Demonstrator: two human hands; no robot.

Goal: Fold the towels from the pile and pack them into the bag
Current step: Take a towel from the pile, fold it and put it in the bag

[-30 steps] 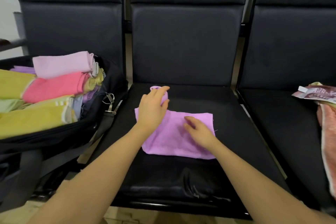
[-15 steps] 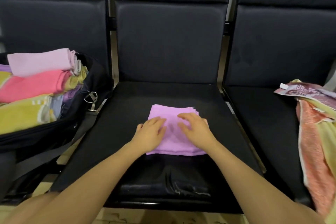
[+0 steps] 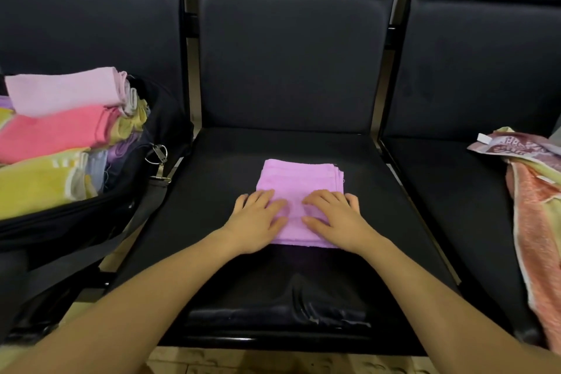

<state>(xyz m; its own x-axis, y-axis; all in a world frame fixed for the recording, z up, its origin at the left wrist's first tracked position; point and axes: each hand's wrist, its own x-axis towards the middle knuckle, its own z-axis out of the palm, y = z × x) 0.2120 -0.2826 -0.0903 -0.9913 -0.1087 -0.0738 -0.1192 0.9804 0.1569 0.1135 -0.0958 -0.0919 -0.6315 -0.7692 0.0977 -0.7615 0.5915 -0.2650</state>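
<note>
A folded purple towel point(image 3: 300, 179) lies square on the middle black seat point(image 3: 230, 161). My left hand point(image 3: 258, 218) presses flat on its near left part, fingers straight. My right hand point(image 3: 337, 218) presses flat on its near right part, beside the left. On the left seat stands an open black bag point(image 3: 158, 143) holding several folded towels point(image 3: 57, 133) in pink, red-pink, yellow and purple. The pile of unfolded towels point(image 3: 534, 200), orange, yellow and patterned, lies on the right seat and hangs over its front edge.
Three black padded chairs stand in a row, their backrests point(image 3: 291, 55) rising behind the seats. A metal clip and a grey strap point(image 3: 158, 161) hang from the bag's right side. Tiled floor point(image 3: 243, 364) shows below the seat's front edge.
My left hand folded the towel's left half over to the right, making it a compact square. Both hands then slid toward me and now press flat on its near part.
</note>
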